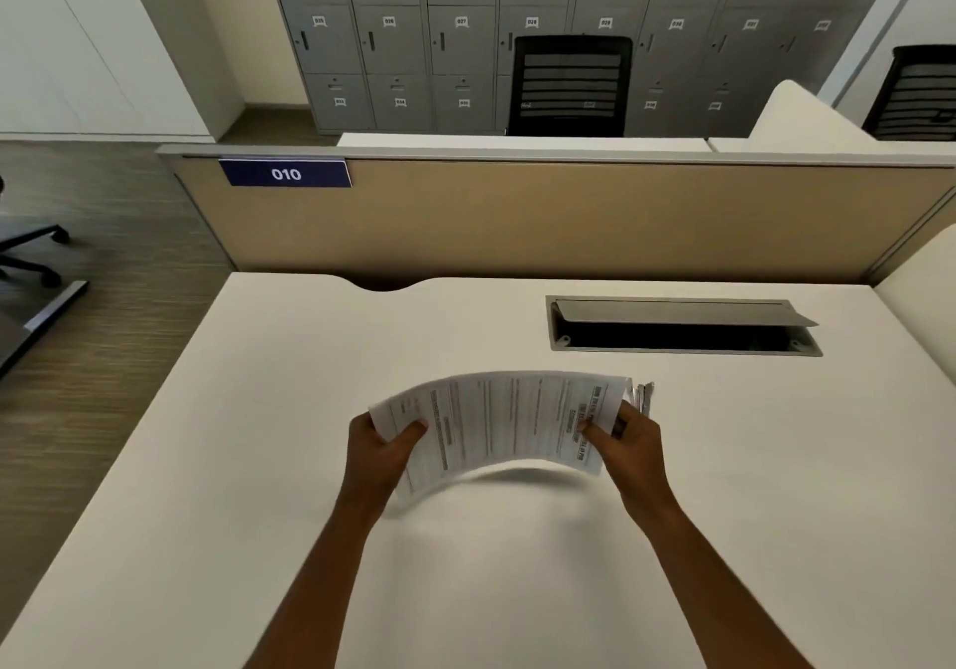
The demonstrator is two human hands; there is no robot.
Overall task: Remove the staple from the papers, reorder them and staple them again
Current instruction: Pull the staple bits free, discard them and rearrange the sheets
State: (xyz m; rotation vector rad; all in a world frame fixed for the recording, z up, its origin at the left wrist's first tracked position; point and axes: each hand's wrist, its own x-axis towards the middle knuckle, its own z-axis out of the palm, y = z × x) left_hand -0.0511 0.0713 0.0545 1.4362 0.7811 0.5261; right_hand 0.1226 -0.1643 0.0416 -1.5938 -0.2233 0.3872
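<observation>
A wide cream table point(258, 461) fills the lower half of the frame, its surface plain and matte. A person's left hand point(380, 453) and right hand point(633, 448) hold the papers point(496, 425) just above the table at the centre of the frame, the sheets bowed upward in an arch with a soft shadow on the surface beneath. The printed text runs sideways across the top sheet. The left fingers pinch the left end of the papers, thumb on top; the right fingers pinch the right end the same way. Just beyond the right hand, a small silvery object point(644, 395) lies on the table, too blurred to tell what it is.

In the right part of the table, behind the papers, a grey cable hatch point(683, 327) is set into the surface with its lid tilted up over a dark opening. A curved notch cuts the table's far edge at centre left. A tan partition point(517, 223) stands along that edge and carries a dark blue plate point(285, 173) reading 010 at the upper left. Beyond it, rows of grey lockers point(414, 37) with small number tags line the wall, and a black mesh chair point(569, 86) stands before them. A second chair point(913, 94) shows at the right edge. At the left edge lies striped brown flooring with a chair base point(31, 254) on castors.
</observation>
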